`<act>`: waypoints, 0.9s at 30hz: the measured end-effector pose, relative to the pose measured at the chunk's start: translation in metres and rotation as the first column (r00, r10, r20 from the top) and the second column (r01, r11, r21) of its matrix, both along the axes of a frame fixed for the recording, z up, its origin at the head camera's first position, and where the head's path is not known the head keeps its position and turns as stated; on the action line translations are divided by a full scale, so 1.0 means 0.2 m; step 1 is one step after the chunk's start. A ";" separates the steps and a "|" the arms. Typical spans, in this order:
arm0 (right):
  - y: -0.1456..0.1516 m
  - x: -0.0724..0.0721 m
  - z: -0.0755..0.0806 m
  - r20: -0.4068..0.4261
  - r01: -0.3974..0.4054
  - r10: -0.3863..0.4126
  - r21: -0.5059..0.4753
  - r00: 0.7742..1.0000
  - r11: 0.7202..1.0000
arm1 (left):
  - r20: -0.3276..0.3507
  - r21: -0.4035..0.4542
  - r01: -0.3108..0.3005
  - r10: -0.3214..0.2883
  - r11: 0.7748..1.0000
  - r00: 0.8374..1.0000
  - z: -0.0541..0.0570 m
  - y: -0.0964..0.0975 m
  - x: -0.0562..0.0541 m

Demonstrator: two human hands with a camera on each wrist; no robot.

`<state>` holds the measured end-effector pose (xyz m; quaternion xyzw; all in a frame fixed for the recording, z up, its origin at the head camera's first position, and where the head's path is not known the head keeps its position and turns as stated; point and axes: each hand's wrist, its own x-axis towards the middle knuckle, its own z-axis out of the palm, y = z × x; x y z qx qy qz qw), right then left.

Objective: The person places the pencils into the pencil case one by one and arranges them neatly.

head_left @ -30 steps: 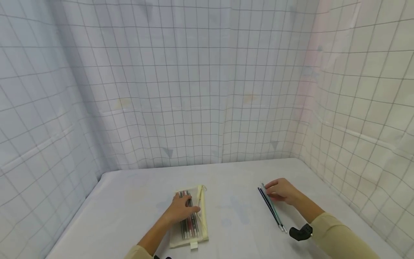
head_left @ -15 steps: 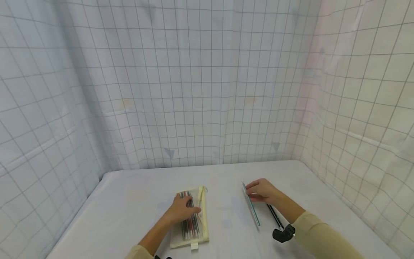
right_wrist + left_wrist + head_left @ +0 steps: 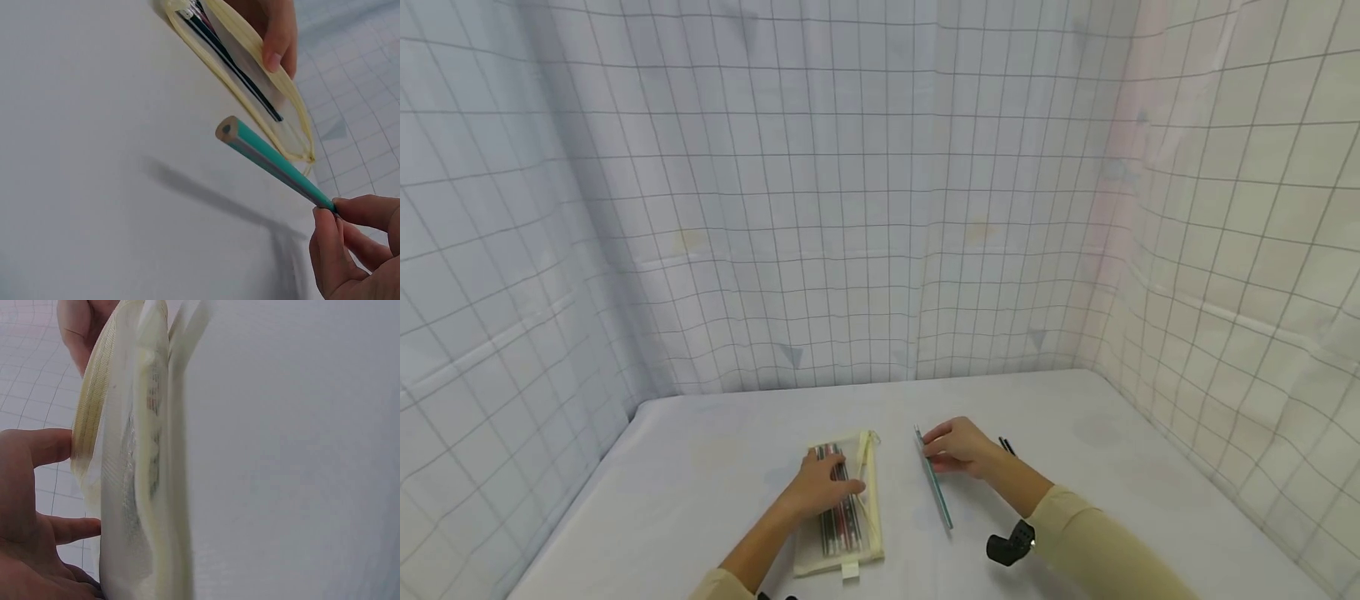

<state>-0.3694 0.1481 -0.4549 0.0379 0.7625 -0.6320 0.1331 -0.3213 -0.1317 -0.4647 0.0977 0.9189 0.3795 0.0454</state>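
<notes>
A pale yellow pencil case (image 3: 871, 533) with a see-through front lies left of the table's middle, several dark and red pencils (image 3: 840, 525) inside. My left hand (image 3: 822, 485) grips its upper layer, thumb at the zipper edge, and in the right wrist view its mouth gapes. To the right, my right hand (image 3: 961, 447) pinches a teal pencil (image 3: 275, 161) with a grey stripe between thumb and fingertips. That pencil is tilted above the white surface, casting a shadow, apart from the case. Its unsharpened end faces the right wrist camera.
Two black pencils (image 3: 1007, 447) lie on the white table (image 3: 715, 467), mostly hidden behind my right forearm. A black wrist device (image 3: 1011, 543) hangs under the right sleeve. White gridded curtains (image 3: 850, 208) enclose the back and sides.
My right hand has lifted the teal pencil from beside the black ones and carried it left towards the pencil case. The left hand has stayed on the case.
</notes>
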 end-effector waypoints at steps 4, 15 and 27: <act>-0.08 0.00 -0.01 -0.014 -0.047 0.048 0.018 0.999 0.999 | 0.008 -0.011 -0.007 0.007 1.000 1.000 0.00 0.00 -0.01; -0.28 0.01 -0.03 -0.064 -0.169 0.175 0.086 0.983 0.982 | 0.018 -0.011 -0.001 0.001 1.000 1.000 0.00 -0.01 -0.01; -0.49 -0.03 -0.05 -0.107 -0.139 0.147 0.079 0.983 0.987 | 0.016 0.012 0.014 -0.014 1.000 1.000 0.01 -0.01 0.00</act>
